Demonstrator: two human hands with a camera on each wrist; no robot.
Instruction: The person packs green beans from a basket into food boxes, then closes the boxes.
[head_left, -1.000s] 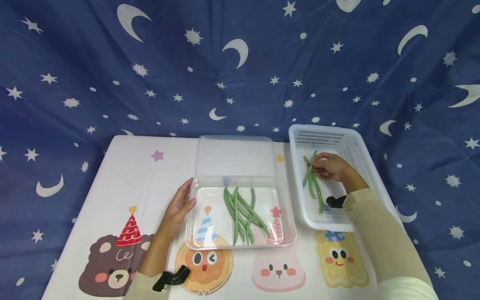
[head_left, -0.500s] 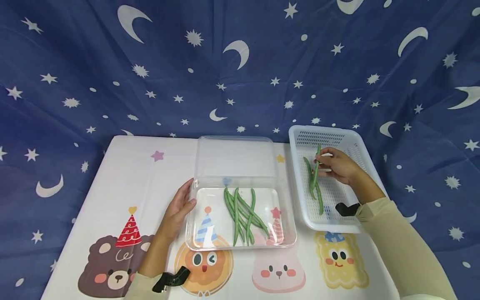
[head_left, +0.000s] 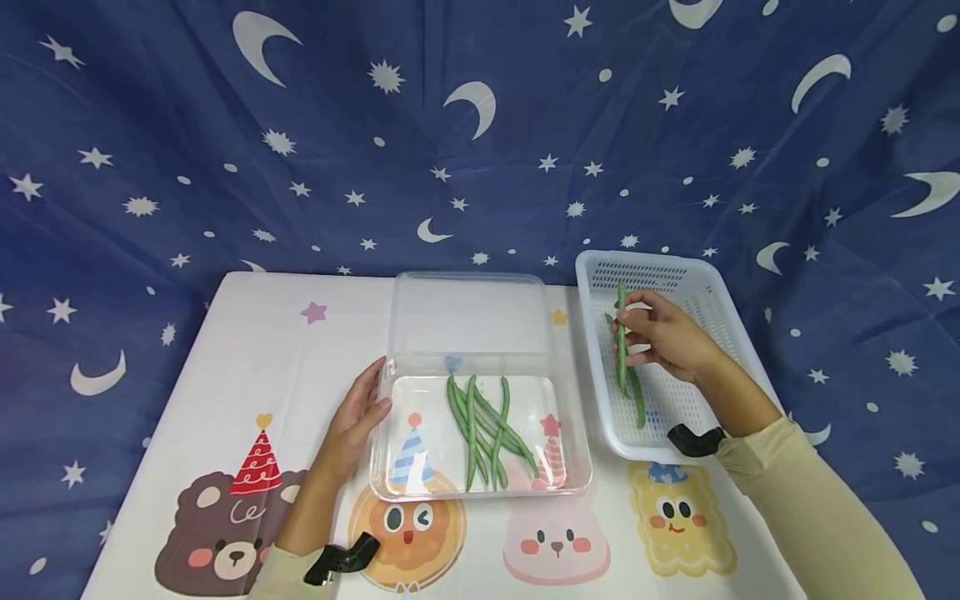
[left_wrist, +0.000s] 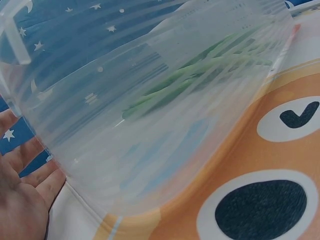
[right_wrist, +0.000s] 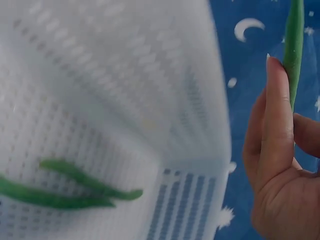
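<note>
My right hand point(head_left: 660, 337) pinches a green bean point(head_left: 621, 333) between thumb and fingers, over the white perforated basket point(head_left: 720, 333). That bean point(right_wrist: 294, 55) points upward in the right wrist view, apart from the basket wall. Below it, two beans point(right_wrist: 85, 180) lie on the basket floor. To the left, my left hand point(head_left: 356, 425) holds the left side of a clear plastic container point(head_left: 480, 493), thumb at its rim. Several green beans point(head_left: 480, 433) lie crossed inside the container. Through its wall they look blurred in the left wrist view, where my fingers point(left_wrist: 45, 177) touch the outside.
The container's clear lid point(head_left: 468, 308) stands open behind it, toward the back edge. A white cloth point(head_left: 262, 358) with cartoon prints covers the table. Blue star-and-moon fabric point(head_left: 480, 167) hangs behind and beside the table.
My right hand has separated one bean from the others in the basket and raised it, then shifted slightly left with it. My left hand and the container have stayed put.
</note>
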